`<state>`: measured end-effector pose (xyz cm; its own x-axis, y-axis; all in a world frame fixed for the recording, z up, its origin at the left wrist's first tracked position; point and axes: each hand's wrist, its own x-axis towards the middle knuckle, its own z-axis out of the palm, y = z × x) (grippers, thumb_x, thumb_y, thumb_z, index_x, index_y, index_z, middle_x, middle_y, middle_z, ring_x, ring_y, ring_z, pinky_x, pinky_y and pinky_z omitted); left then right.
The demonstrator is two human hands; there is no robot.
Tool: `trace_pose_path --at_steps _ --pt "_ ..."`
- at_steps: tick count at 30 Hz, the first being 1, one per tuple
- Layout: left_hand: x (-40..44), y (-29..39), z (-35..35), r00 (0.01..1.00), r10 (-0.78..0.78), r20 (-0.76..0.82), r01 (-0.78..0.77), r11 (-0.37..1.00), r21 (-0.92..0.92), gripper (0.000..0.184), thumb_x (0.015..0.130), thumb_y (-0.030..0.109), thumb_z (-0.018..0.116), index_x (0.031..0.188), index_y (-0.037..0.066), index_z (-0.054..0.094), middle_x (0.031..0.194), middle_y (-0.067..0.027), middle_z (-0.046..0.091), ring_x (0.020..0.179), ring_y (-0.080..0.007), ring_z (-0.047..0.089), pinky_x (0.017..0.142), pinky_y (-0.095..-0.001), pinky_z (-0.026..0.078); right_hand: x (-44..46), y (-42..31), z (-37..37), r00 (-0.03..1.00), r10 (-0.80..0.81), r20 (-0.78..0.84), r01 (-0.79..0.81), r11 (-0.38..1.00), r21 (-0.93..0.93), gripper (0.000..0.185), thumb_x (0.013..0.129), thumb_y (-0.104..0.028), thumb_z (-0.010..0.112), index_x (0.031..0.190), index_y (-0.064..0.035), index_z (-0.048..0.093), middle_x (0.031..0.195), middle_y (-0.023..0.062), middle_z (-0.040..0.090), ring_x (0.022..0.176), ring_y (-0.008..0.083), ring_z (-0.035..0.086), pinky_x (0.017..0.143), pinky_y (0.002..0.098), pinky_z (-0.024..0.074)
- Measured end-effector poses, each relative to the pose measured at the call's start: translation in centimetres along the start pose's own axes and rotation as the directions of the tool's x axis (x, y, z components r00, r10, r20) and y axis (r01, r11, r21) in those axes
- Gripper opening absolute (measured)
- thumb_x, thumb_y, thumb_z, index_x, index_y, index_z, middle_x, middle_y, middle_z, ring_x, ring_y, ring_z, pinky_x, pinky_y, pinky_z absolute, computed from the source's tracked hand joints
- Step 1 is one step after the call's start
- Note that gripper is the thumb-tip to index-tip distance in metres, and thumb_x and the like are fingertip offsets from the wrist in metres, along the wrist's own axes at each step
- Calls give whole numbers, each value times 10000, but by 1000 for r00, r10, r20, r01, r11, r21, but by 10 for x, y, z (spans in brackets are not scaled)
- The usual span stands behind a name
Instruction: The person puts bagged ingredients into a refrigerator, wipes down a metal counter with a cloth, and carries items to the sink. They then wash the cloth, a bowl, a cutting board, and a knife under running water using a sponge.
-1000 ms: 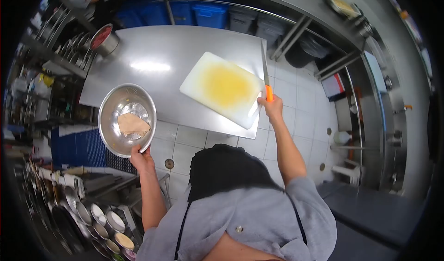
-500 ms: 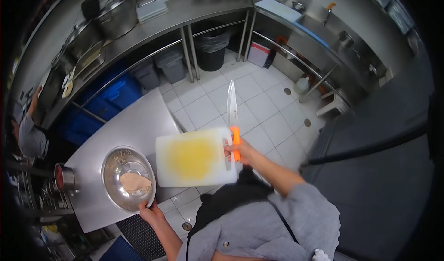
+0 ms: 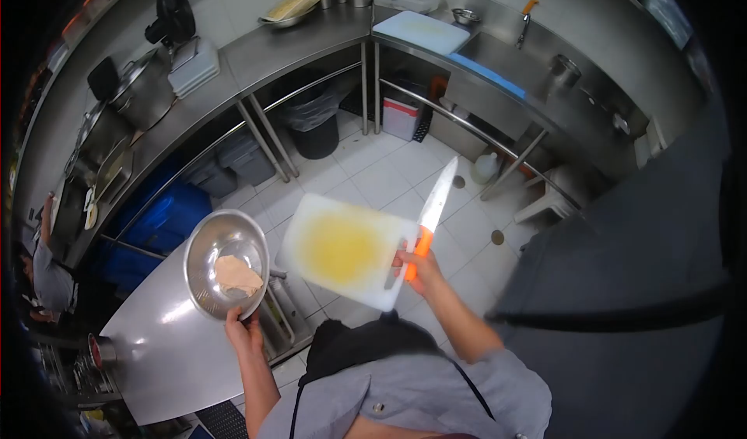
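My left hand (image 3: 243, 328) grips the near rim of a round steel colander (image 3: 204, 246) and holds it tilted over the steel table. Inside lies a flat, pale pinkish-tan piece of food (image 3: 238, 275), perhaps meat; I cannot tell its kind for sure. My right hand (image 3: 420, 271) is closed around both a white cutting board (image 3: 299, 213), at its handle slot, and a knife (image 3: 421, 246) with an orange handle. The knife's blade points up and away to the right. A yellow stain (image 3: 342, 244) covers the board's middle. Board and colander hang close together without touching.
The steel table (image 3: 175, 361) is at the left, with a metal pot (image 3: 103, 351) on its edge. Counters with stockpots (image 3: 144, 89), another cutting board (image 3: 420, 32) and a sink (image 3: 498, 54) line the walls. A co-worker (image 3: 54, 275) stands far left. Bins (image 3: 315, 131) sit below.
The colander has risen off the table in my left hand. The board and knife have tilted clockwise in my right hand. My view has turned, bringing the sink counter further left.
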<state>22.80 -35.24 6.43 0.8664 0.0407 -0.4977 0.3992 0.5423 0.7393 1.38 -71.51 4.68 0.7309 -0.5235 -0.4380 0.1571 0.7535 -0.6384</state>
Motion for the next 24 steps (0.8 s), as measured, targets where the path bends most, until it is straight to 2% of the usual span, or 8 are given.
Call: trace_pose_path --at_steps 4,8,11,14,19,21,24 --pt "20 -51 71 990 -74 122 67 996 63 460 797 -1 536 1251 -47 476 1213 -168 567 1085 -331 602 910 -470 566 42 -45 -33 984 -137 -113 146 986 77 352 807 4 656 1091 -66 460 952 163 621 792 279 666 586 393 545" --pt "53 -94 135 969 -200 145 177 972 156 477 787 8 530 1257 -48 472 1227 -176 562 1096 -332 599 932 -469 558 90 -88 -58 942 -271 -197 302 942 148 337 814 9 640 1090 -67 462 929 162 617 784 271 643 616 402 532" --pt "93 -135 193 946 -250 206 211 958 192 493 782 9 519 1268 -50 461 1250 -189 553 1122 -338 590 941 -476 553 132 -133 -74 872 -349 -344 418 895 152 325 817 19 625 1085 -62 461 907 157 612 763 269 634 620 396 527" --pt "128 -166 263 916 -305 260 242 938 249 546 773 2 502 1311 -60 424 1283 -206 533 1153 -361 577 951 -493 542 167 -184 -77 815 -406 -413 511 840 183 298 822 25 606 1073 -49 463 890 158 606 750 273 631 613 394 534" --pt "159 -198 406 849 -375 373 253 907 336 557 788 10 505 1331 -67 408 1294 -212 520 1166 -364 573 951 -493 532 209 -280 -89 690 -559 -460 652 756 57 241 842 43 569 1050 -40 478 887 152 610 747 284 634 611 398 552" --pt "175 -211 466 811 -415 412 269 890 368 577 779 1 517 1343 17 397 1245 -170 527 1050 -324 632 806 -454 594 222 -316 -97 645 -598 -476 697 716 45 238 849 46 563 1055 -41 479 899 150 612 756 283 639 629 402 558" --pt "179 -227 559 766 -431 476 226 875 428 558 799 9 517 1342 14 389 1232 -166 536 1045 -308 637 797 -438 598 238 -370 -88 533 -582 -614 769 636 64 223 865 44 547 1061 -41 484 912 153 614 761 276 642 659 404 564"
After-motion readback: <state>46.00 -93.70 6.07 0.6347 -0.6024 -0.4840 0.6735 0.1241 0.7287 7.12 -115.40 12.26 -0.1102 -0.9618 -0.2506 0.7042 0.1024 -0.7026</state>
